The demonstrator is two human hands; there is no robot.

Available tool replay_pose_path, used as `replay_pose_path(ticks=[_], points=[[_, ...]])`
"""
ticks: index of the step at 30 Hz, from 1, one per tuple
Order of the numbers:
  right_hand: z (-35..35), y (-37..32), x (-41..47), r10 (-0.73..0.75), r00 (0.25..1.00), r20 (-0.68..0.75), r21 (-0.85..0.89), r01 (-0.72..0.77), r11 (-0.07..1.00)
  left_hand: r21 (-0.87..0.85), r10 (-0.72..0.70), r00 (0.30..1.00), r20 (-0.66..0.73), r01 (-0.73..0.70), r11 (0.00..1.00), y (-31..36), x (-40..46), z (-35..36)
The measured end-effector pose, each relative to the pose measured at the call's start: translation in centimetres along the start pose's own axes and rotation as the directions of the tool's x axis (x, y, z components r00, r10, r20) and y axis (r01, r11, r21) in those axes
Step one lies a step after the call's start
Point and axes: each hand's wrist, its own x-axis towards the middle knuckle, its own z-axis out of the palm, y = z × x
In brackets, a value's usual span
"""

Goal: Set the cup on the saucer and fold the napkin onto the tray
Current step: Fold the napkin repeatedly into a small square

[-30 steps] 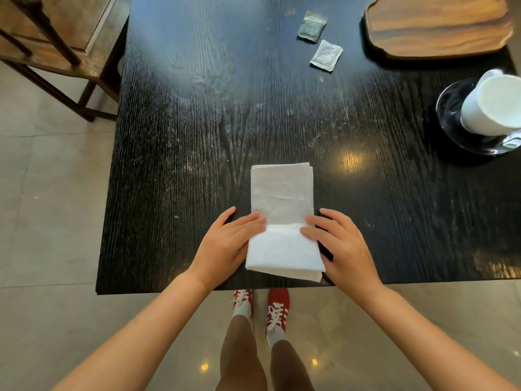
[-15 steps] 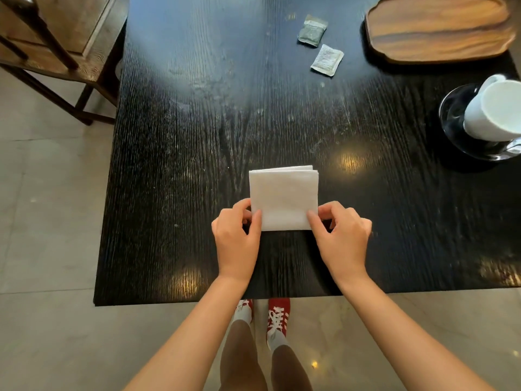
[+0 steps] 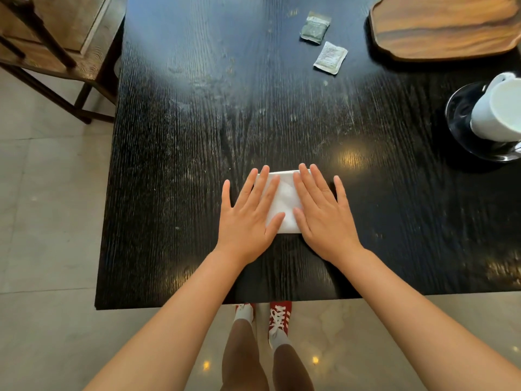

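A white folded napkin (image 3: 283,203) lies on the black table (image 3: 197,136) near the front edge. My left hand (image 3: 248,221) and my right hand (image 3: 321,215) both rest flat on it, fingers spread, covering its left and right sides. At the right edge a white cup (image 3: 499,111) stands on a dark glass saucer (image 3: 458,119). The wooden tray (image 3: 445,24) sits at the back right with nothing on it.
Two small sachets lie at the back middle, one dark green (image 3: 315,27) and one pale (image 3: 330,57). A wooden chair (image 3: 56,46) stands off the table's back left corner. Tiled floor surrounds the table.
The napkin's near half was folded away over the far half, making a smaller square. Both hands then let go of its corners and now lie flat on top.
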Motion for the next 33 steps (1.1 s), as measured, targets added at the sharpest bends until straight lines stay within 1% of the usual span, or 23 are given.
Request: replay_pose_path(ticks=[3, 9, 13, 15, 18, 20, 21, 22, 23, 24, 25, 26, 28, 29, 30, 33], points=[[0.7, 0.2, 0.1, 0.020, 1.000, 0.019, -0.039, -0.020, 0.999, 0.029, -0.016, 1.000, 0.010, 0.015, 0.999, 0.1, 0.1, 0.4], [0.8, -0.3, 0.0, 0.048, 0.999, 0.025, -0.115, -0.045, 0.992, 0.042, -0.003, 1.000, 0.026, 0.002, 0.999, 0.1, 0.1, 0.3], [0.8, -0.8, -1.3, 0.061, 0.997, 0.037, -0.130, -0.056, 0.990, 0.042, 0.003, 0.998, 0.060, -0.006, 0.999, 0.6, -1.1, 0.1], [0.7, -1.1, -2.7, 0.058, 0.997, 0.043, -0.127, -0.052, 0.991, 0.019, 0.007, 0.995, 0.098, -0.009, 1.000, 1.1, -2.3, -0.1], [0.5, -1.5, -4.7, 0.055, 0.997, 0.051, -0.114, -0.048, 0.992, -0.024, 0.003, 0.994, 0.105, -0.001, 1.000, 2.2, -4.2, -0.3], [0.5, -1.7, -5.3, 0.061, 0.996, 0.059, -0.103, -0.054, 0.993, -0.078, -0.058, 0.995, 0.078, 0.064, 0.995, 3.0, -5.4, -0.8], [0.5, -1.8, -5.5, 0.068, 0.996, 0.060, -0.099, -0.062, 0.993, -0.158, -0.118, 0.992, 0.053, 0.125, 0.980, 3.4, -5.8, -1.1], [0.6, -1.9, -5.5, 0.076, 0.995, 0.062, -0.097, -0.070, 0.993, -0.273, -0.193, 0.981, 0.018, 0.191, 0.943, 3.8, -6.0, -1.5], [0.6, -1.9, -5.5, 0.079, 0.995, 0.066, -0.098, -0.073, 0.992, -0.400, -0.275, 0.961, -0.008, 0.249, 0.882, 4.3, -6.0, -2.0], [0.6, -1.9, -5.6, 0.081, 0.994, 0.071, -0.099, -0.074, 0.992, -0.502, -0.355, 0.935, -0.022, 0.297, 0.812, 4.8, -5.9, -2.5], [0.6, -1.8, -5.6, 0.081, 0.994, 0.073, -0.098, -0.074, 0.992, -0.568, -0.436, 0.900, -0.021, 0.348, 0.746, 5.2, -5.5, -2.9], [0.6, -1.8, -5.6, 0.082, 0.994, 0.075, -0.095, -0.074, 0.993, -0.613, -0.517, 0.856, 0.008, 0.413, 0.673, 5.5, -5.0, -3.4], [0.5, -1.9, -5.7, 0.080, 0.994, 0.073, -0.086, -0.074, 0.994, -0.666, -0.641, 0.757, 0.125, 0.543, 0.511, 5.6, -3.8, -4.0], [0.5, -1.9, -5.7, 0.080, 0.994, 0.069, -0.079, -0.075, 0.994, -0.684, -0.667, 0.724, 0.176, 0.577, 0.446, 5.4, -3.4, -4.2], [0.5, -1.9, -5.7, 0.082, 0.994, 0.066, -0.072, -0.078, 0.994, -0.695, -0.671, 0.709, 0.217, 0.595, 0.404, 5.1, -3.1, -4.2], [0.6, -2.0, -5.8, 0.107, 0.993, 0.042, -0.014, -0.106, 0.994, -0.717, -0.631, 0.715, 0.299, 0.605, 0.345, 4.5, -2.8, -4.4]])
